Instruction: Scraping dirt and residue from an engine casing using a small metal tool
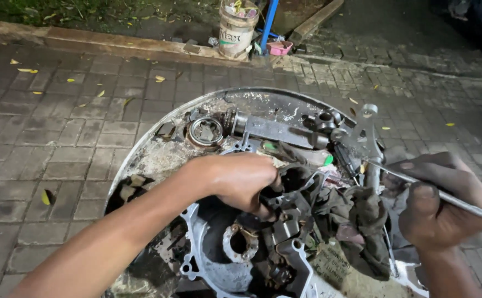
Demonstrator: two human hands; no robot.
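Two hands: left hand [241,179] grips one casing [235,259], right hand [439,201] one rod [461,203].

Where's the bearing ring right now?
Head view: the bearing ring lies at the upper left of the round metal tray, left of the shaft, above the left hand.

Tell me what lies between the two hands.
In the head view, a dark greasy rag draped over the grey engine casing lies between the left hand and the right hand.
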